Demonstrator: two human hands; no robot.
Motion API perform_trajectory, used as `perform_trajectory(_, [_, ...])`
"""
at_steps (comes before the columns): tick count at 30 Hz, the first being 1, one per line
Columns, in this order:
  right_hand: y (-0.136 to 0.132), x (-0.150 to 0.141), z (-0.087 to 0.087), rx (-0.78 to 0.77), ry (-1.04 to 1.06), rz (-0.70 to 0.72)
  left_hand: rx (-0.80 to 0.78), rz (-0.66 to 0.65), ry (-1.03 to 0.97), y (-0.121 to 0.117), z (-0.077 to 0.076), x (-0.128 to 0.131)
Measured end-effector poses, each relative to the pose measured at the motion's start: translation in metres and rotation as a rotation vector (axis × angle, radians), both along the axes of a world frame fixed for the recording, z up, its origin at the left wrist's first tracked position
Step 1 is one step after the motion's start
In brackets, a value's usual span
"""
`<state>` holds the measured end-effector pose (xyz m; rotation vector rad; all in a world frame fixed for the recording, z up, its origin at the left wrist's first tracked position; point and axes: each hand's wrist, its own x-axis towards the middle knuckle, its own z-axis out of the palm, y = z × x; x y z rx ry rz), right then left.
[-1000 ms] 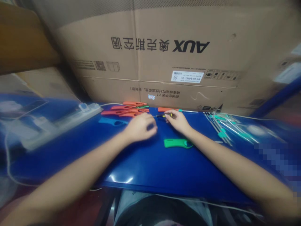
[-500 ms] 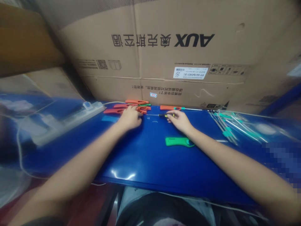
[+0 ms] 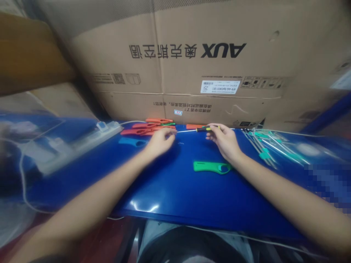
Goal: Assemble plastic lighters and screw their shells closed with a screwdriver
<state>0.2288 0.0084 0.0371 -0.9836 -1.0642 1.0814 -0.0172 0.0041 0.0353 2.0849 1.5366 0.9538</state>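
My right hand is closed around the black and yellow handle of a screwdriver. Its thin shaft points left, and the tip ends beside the fingertips of my left hand. The left fingers are pinched together; whatever lies between them is hidden. Left of that hand are several orange lighter casings and a blue casing. Behind the screwdriver lies another orange casing, partly covered. A green lighter casing rests nearer me, below the right wrist. A tiny pale bent piece sits between the hands.
A large cardboard box stands along the back of the blue table. Several metal rods with green parts are on the right. A white power strip with plugs and cables occupies the left.
Both hands have shifted right, and the screwdriver has moved right with my right hand. My left hand has come off the orange casings. The small triangular piece is out of sight.
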Motion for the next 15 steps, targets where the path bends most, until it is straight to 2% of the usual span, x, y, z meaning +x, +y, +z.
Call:
perform_trajectory(5, [-0.03,0.02,0.011,-0.044,0.147,-0.029,-0.224,-0.161,-0.283,-0.021,0.002,0.025])
perform_trajectory(7, [-0.037,0.027,0.01,-0.058,0.188,-0.026,-0.477,-0.197,-0.611,-0.03,0.005,0.033])
perform_trajectory(9, [-0.04,0.031,0.008,-0.054,0.213,-0.02,-0.637,-0.211,-0.772,-0.039,0.009,0.039])
perform_trajectory(15, [-0.044,0.031,0.003,-0.094,0.219,0.004,-0.923,-0.195,-0.89,-0.054,0.01,0.048])
